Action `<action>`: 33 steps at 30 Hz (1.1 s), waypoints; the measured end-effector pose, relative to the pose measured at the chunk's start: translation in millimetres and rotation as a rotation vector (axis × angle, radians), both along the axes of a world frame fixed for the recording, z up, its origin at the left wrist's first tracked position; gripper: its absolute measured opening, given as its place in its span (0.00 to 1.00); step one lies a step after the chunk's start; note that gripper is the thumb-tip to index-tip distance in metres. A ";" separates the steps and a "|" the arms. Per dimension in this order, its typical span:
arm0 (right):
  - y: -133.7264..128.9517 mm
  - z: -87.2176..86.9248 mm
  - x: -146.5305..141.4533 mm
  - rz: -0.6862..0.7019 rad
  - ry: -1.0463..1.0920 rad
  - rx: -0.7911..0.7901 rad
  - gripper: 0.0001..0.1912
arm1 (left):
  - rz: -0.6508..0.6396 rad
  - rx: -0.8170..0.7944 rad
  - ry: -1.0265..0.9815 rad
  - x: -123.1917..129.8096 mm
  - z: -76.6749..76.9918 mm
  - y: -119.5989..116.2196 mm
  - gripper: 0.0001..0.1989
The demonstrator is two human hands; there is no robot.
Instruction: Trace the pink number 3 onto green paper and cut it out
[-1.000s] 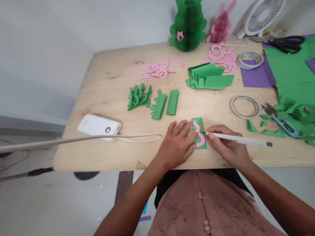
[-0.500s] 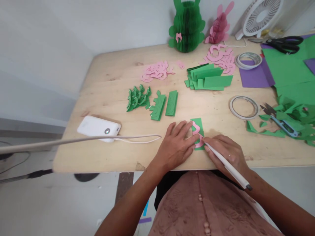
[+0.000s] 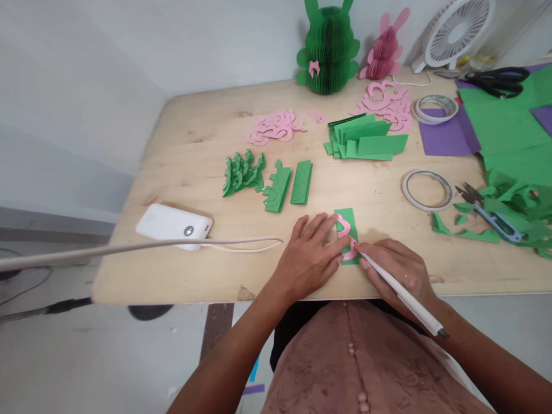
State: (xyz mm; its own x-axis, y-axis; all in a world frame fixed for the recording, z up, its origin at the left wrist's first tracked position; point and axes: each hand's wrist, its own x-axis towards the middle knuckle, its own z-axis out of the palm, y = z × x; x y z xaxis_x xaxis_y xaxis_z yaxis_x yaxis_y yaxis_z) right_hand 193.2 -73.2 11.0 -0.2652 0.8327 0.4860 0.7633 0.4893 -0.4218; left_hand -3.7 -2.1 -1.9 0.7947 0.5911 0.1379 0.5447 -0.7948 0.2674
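A pink paper cutout point(image 3: 344, 225) with a curved outline lies on a small green paper strip point(image 3: 350, 215) near the table's front edge. My left hand point(image 3: 308, 253) is spread flat, its fingertips pressing the cutout and the strip from the left. In my right hand point(image 3: 394, 270) is a white pen point(image 3: 401, 292), its tip at the cutout's lower right edge and its dark end pointing down to the right. Two folded green pieces with drawn outlines point(image 3: 301, 182) point(image 3: 278, 190) and a pile of cut green pieces point(image 3: 242, 172) lie farther back on the left.
Beyond the hands are pink cutouts point(image 3: 276, 126), folded green strips point(image 3: 371, 138) and paper figures. Tape rolls point(image 3: 428, 190), small scissors point(image 3: 495, 218) and green scraps lie right. A white power bank point(image 3: 172, 224) with a cable is at left.
The pen's dark rear end has swung slightly down and to the right in my right hand. My left hand stays in place on the papers.
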 end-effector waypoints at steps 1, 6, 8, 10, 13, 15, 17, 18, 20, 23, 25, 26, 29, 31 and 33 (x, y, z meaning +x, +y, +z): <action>0.2 0.2 -0.2 0.002 -0.007 0.001 0.10 | 0.000 -0.003 0.001 0.0 0.2 0.0 0.17; 0.8 0.5 -1.7 0.005 -0.038 0.024 0.08 | 0.001 -0.007 0.008 0.0 1.1 0.1 0.17; 0.6 0.2 -2.1 0.000 -0.048 0.036 0.08 | 0.001 -0.007 0.010 0.0 1.3 0.2 0.17; 0.3 -0.1 -2.2 -0.003 -0.051 0.043 0.08 | 0.004 -0.012 0.016 0.0 1.3 0.1 0.18; 0.1 -0.5 -2.1 -0.010 -0.052 0.037 0.09 | 0.008 -0.022 0.026 0.1 1.4 -0.3 0.18; 0.1 -0.7 -1.9 -0.010 -0.046 0.036 0.09 | 0.010 -0.020 0.026 0.2 1.7 -0.5 0.17; 0.0 -1.0 -1.6 -0.011 -0.040 0.035 0.09 | 0.010 -0.015 0.020 0.4 2.3 -0.6 0.17; -0.2 -1.1 -1.5 -0.012 -0.039 0.033 0.10 | 0.010 -0.014 0.017 0.4 2.5 -0.7 0.17; -0.5 -1.4 -1.3 -0.013 -0.040 0.025 0.11 | 0.009 -0.013 0.013 0.5 2.9 -0.7 0.17; -0.9 -1.4 -1.5 0.002 -0.040 0.012 0.12 | 0.010 -0.010 0.012 0.5 2.9 -0.6 0.17; -0.9 -1.0 -1.8 0.015 -0.041 0.006 0.13 | 0.009 -0.007 0.012 0.5 2.8 -0.5 0.17; -0.8 -0.6 -2.0 0.021 -0.043 0.002 0.13 | 0.008 -0.007 0.013 0.5 2.8 -0.4 0.17; -0.5 0.0 -2.1 0.032 -0.050 -0.002 0.13 | 0.006 -0.013 0.017 0.5 3.3 -0.3 0.17; -0.3 -0.3 -1.7 0.040 -0.055 0.001 0.12 | 0.007 -0.015 0.020 0.6 3.8 -0.3 0.17; -0.4 -1.2 -1.2 0.046 -0.066 0.013 0.12 | 0.008 -0.017 0.025 0.7 4.1 -0.3 0.17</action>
State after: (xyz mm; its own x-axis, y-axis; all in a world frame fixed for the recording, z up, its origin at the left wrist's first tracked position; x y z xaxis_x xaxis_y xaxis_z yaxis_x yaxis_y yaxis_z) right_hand 192.0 -73.6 9.7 -0.3349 0.8128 0.4766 0.7658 0.5295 -0.3650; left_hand -3.0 -2.4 2.2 0.7931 0.5995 0.1081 0.5577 -0.7859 0.2670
